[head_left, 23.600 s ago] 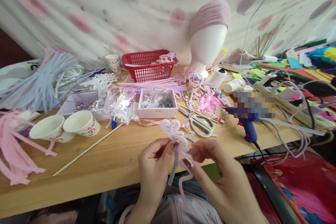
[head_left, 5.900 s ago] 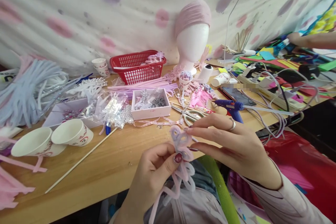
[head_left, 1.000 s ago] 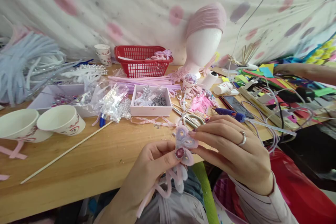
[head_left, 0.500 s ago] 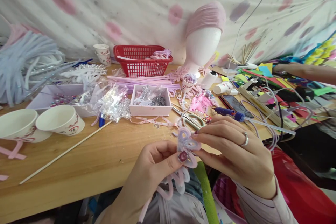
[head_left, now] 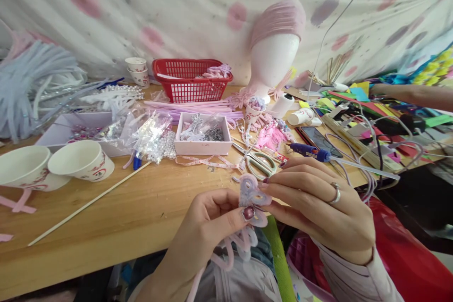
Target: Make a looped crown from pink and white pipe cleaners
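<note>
A looped shape of pale pink and lilac pipe cleaner (head_left: 249, 194) hangs at the wooden table's (head_left: 134, 217) near edge. My left hand (head_left: 208, 231) pinches it from below, thumb on its middle, with loose pink ends trailing down toward my lap. My right hand (head_left: 318, 207), wearing a ring, grips the upper loops with its fingertips from the right. Both hands touch the same piece.
Two paper cups (head_left: 81, 165), a long wooden stick (head_left: 88, 205), a white box (head_left: 203, 134) of trinkets, scissors (head_left: 260, 163), a blue glue gun (head_left: 307, 151), a phone (head_left: 318, 137), a red basket (head_left: 191, 80) and a foam head (head_left: 276, 52) stand on the table. Another person's arm (head_left: 410, 94) reaches in far right.
My hands and the pipe cleaner shape have shifted slightly right and down. My right fingers have closed further over the upper loops.
</note>
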`<state>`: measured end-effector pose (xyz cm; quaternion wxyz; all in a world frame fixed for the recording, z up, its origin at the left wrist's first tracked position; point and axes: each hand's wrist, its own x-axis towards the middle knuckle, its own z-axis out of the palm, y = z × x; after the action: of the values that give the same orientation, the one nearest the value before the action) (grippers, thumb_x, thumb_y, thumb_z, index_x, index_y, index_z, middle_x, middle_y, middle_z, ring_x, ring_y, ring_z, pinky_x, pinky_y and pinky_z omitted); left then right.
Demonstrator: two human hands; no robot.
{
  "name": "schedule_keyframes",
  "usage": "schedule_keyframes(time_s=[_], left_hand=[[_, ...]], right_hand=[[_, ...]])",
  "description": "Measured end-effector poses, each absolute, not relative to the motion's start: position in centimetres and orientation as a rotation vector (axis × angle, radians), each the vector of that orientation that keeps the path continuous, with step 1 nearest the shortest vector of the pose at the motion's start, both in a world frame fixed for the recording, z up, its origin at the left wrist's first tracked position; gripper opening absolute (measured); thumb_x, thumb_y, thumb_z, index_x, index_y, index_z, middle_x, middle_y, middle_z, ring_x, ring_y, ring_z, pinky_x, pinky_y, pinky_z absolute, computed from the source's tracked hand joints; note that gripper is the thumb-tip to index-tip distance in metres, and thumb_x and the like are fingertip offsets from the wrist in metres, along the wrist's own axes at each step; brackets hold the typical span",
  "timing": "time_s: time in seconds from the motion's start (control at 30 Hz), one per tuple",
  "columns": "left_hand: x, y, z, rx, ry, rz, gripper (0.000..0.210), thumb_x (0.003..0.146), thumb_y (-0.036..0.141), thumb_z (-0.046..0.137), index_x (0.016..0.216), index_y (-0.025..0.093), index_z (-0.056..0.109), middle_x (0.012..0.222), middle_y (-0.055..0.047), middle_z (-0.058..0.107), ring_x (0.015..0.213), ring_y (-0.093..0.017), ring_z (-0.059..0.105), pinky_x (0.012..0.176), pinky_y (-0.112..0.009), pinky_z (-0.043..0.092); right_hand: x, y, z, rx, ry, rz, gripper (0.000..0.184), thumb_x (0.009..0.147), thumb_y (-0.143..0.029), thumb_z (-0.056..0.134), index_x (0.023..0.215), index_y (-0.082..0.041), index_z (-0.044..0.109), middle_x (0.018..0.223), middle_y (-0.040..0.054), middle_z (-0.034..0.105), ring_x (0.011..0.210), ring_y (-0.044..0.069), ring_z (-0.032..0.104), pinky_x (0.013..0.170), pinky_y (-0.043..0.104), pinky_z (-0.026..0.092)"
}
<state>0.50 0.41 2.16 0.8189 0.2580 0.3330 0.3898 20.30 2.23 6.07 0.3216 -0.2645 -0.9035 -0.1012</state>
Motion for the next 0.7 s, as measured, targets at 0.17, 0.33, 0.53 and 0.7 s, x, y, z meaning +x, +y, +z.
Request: schedule_keyframes(time_s=[0.17, 0.33, 0.53, 0.7], left_hand=[[0.63, 0.52, 2.27, 0.552, 0.706, 0.821, 0.028, 0.061, 0.038, 0.093, 0.070, 0.015, 0.079, 0.062, -0.002, 0.072, 0.047, -0.006, 0.055, 0.042, -0.014, 0.047], [0.72, 0.50, 2.17, 0.553, 0.695, 0.826, 0.027, 0.062, 0.036, 0.092, 0.071, 0.014, 0.079, 0.061, -0.003, 0.072, 0.047, -0.006, 0.056, 0.044, -0.014, 0.046], [0.59, 0.49, 2.28, 0.537, 0.721, 0.808, 0.027, 0.061, 0.035, 0.092, 0.071, 0.014, 0.080, 0.063, -0.002, 0.072, 0.046, -0.006, 0.056, 0.042, -0.014, 0.047], [0.59, 0.51, 2.37, 0.534, 0.712, 0.799, 0.027, 0.061, 0.037, 0.092, 0.072, 0.015, 0.081, 0.063, -0.002, 0.072, 0.045, -0.005, 0.055, 0.041, -0.015, 0.047]], right_hand=[[20.19, 2.20, 6.60, -0.681, -2.395, -0.312, 0.008, 0.090, -0.015, 0.071, 0.098, -0.012, 0.070, 0.082, 0.0065, 0.076, 0.074, 0.018, 0.070, 0.076, 0.035, 0.059], [20.22, 2.18, 6.94, -0.686, -2.413, -0.331, 0.007, 0.092, -0.015, 0.069, 0.099, -0.014, 0.070, 0.083, 0.0055, 0.076, 0.073, 0.017, 0.071, 0.077, 0.035, 0.060], [20.43, 2.36, 6.58, -0.683, -2.395, -0.330, 0.007, 0.092, -0.017, 0.070, 0.098, -0.013, 0.070, 0.083, 0.0061, 0.076, 0.073, 0.017, 0.071, 0.077, 0.036, 0.060], [20.39, 2.49, 6.61, -0.689, -2.397, -0.320, 0.007, 0.092, -0.018, 0.069, 0.099, -0.018, 0.070, 0.082, 0.0045, 0.076, 0.072, 0.017, 0.071, 0.075, 0.035, 0.060]])
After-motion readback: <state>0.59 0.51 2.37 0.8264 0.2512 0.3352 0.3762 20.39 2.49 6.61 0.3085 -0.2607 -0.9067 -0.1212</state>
